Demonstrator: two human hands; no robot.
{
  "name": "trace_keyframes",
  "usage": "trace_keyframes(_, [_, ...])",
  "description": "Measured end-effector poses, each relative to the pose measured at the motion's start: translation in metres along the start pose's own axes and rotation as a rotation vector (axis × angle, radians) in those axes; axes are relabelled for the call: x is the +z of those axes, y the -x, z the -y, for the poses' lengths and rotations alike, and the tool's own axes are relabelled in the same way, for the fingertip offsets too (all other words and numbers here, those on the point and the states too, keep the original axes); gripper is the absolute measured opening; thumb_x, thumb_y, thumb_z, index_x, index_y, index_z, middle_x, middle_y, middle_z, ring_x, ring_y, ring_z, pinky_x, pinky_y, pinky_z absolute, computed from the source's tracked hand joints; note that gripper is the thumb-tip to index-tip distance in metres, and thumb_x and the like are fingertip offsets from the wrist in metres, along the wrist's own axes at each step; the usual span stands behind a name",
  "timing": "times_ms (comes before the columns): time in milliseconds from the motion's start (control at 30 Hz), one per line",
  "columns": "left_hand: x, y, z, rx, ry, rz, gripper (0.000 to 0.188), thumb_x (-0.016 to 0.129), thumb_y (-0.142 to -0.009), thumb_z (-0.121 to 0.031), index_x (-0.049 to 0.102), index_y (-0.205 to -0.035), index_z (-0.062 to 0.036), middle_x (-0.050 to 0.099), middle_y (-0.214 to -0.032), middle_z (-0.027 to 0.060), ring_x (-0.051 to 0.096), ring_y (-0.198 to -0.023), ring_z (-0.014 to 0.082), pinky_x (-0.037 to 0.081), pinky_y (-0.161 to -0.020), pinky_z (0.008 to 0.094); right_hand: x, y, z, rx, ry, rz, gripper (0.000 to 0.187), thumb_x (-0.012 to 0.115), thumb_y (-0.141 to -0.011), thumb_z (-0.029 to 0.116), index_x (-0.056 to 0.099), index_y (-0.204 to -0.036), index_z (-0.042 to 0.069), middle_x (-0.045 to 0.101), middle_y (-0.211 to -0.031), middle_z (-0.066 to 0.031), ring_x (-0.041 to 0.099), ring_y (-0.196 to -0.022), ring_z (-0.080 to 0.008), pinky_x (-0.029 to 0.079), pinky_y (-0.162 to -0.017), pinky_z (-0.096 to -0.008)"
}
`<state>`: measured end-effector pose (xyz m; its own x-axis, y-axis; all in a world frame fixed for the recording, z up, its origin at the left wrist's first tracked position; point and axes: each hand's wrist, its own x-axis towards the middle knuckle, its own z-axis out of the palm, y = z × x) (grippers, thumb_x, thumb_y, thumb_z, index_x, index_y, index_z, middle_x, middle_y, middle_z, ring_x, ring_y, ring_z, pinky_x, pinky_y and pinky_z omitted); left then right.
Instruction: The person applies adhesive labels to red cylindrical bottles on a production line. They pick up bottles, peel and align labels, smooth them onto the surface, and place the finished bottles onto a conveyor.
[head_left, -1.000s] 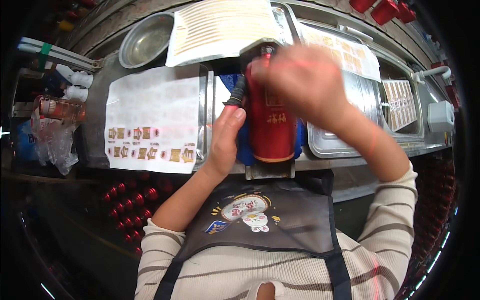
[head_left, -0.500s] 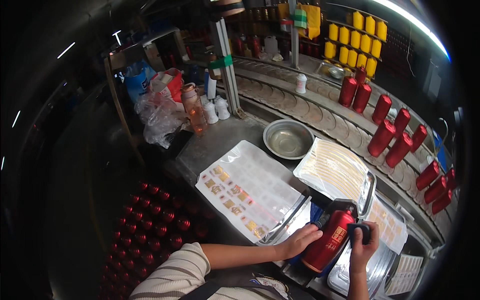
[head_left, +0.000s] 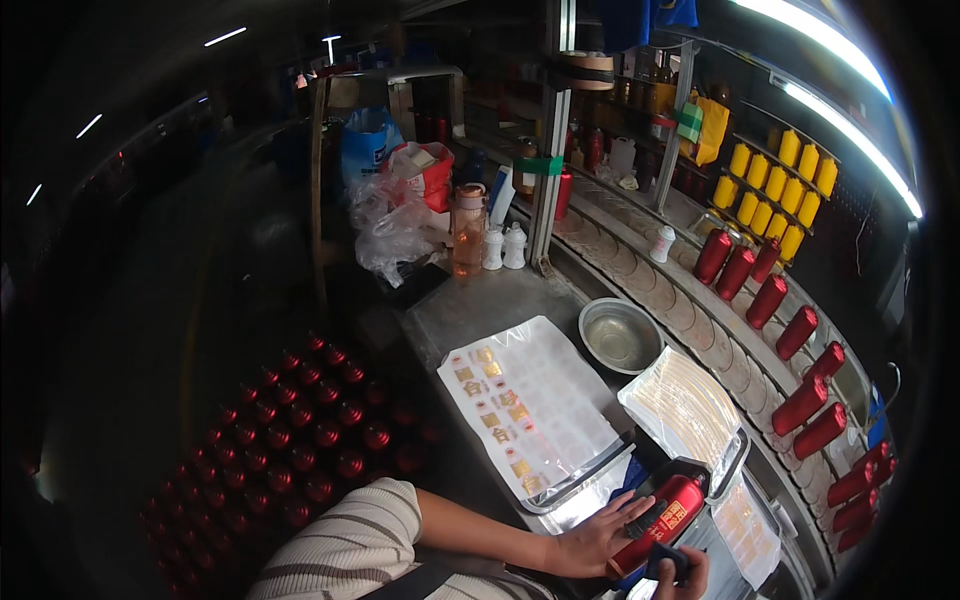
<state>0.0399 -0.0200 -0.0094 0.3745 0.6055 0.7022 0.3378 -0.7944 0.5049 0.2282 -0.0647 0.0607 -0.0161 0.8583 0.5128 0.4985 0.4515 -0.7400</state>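
Observation:
A glossy red bottle (head_left: 680, 503) with a gold decal lies tilted in a dark holder low on the right of the bench. My left hand (head_left: 592, 538) rests against the bottle's left side, its fingers stretched out and apart. My right hand (head_left: 688, 578) is closed on a small dark rectangular pad (head_left: 668, 563), right by the bottle's lower end. Left of the bottle, a clear-backed decal sheet (head_left: 535, 400) with gold and red prints lies over a metal tray (head_left: 580, 478). Another sheet, with pale stripes (head_left: 690, 405), lies on a tray beyond the bottle.
A metal bowl (head_left: 621, 336) stands behind the sheets. Red bottles (head_left: 800, 405) stand along the conveyor (head_left: 690, 300) at right; yellow ones (head_left: 780, 185) fill a rack behind. Many red bottles (head_left: 325, 432) stand low at left. A drink bottle (head_left: 468, 232) is near the post.
The view has shifted, so the bench sits further right. My right hand has brought the dark pad from the bottle's upper right side down to its lower end. My left fingers have spread.

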Motion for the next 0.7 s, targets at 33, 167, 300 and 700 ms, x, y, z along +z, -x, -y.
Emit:
trace_keyframes(33, [0.001, -0.001, 0.004, 0.047, 0.003, -0.005, 0.084, 0.078, -0.074, -0.029, 0.038, -0.143, -0.0024, 0.024, -0.155, 0.0313, 0.025, -0.147, 0.0431, 0.011, -0.120, 0.0606, -0.006, -0.002, -0.012, 0.162, -0.169, -0.129, 0.022, 0.066, -0.092, 0.003, 0.064, -0.113, -0.004, 0.067, -0.094, -0.0110, 0.062, -0.077, -0.0178, 0.054, -0.068, -0.0318])
trace_keyframes(167, [-0.025, 0.005, 0.011, -0.592, 0.368, 0.485, 0.085, 0.079, -0.077, -0.036, 0.037, -0.142, -0.0017, 0.022, -0.154, 0.0347, 0.013, -0.148, 0.0493, 0.006, -0.120, 0.0617, -0.024, 0.000, -0.065, 0.608, -0.535, -0.203, 0.023, 0.058, -0.096, 0.014, 0.062, -0.111, -0.003, 0.064, -0.087, -0.0111, 0.060, -0.072, -0.0163, 0.051, -0.061, -0.0288])
trace_keyframes(300, [-0.025, -0.003, 0.004, -0.084, 0.084, 0.116, 0.070, 0.079, -0.073, -0.032, 0.053, -0.129, -0.0005, 0.017, -0.157, 0.0350, 0.003, -0.150, 0.0485, 0.002, -0.119, 0.0650, -0.005, 0.021, -0.079, 0.647, -0.270, -0.019, 0.024, 0.067, -0.094, 0.017, 0.064, -0.112, 0.001, 0.056, -0.074, 0.0016, 0.046, -0.056, -0.0069, 0.038, -0.051, -0.0226])
trace_keyframes(700, [-0.019, -0.008, 0.008, 0.127, 0.047, 0.199, 0.097, 0.082, -0.069, -0.041, 0.037, -0.146, -0.0030, 0.014, -0.161, 0.0284, 0.011, -0.152, 0.0400, 0.008, -0.121, 0.0609, 0.028, 0.028, -0.052, 0.495, -0.374, -0.078, 0.031, 0.068, -0.095, 0.011, 0.056, -0.123, 0.002, 0.060, -0.096, -0.0032, 0.056, -0.079, -0.0115, 0.047, -0.069, -0.0239])
